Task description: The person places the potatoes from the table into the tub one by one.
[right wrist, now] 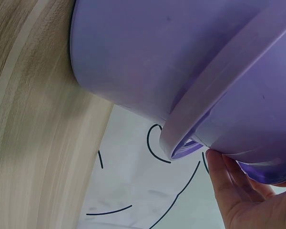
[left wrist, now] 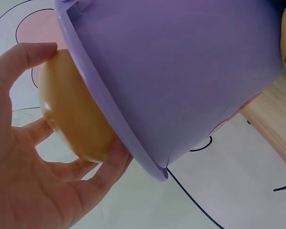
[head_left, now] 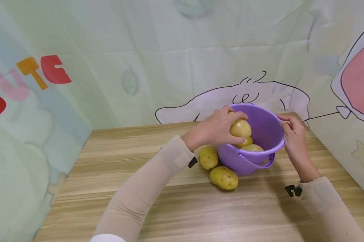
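Observation:
A purple bucket stands on the wooden table with its handle hanging down at the front. My left hand holds a yellow potato at the left side of the bucket's mouth, fingers and thumb spread round it. In the left wrist view that potato is partly behind the bucket's rim. More potatoes lie inside, partly hidden by the rim. The right hand pinches the rim on the right side; in the right wrist view its fingers touch the rim.
Two potatoes lie on the table left of the bucket: one upright potato beside its wall and another potato in front. The wooden table meets a printed cloth wall at the back.

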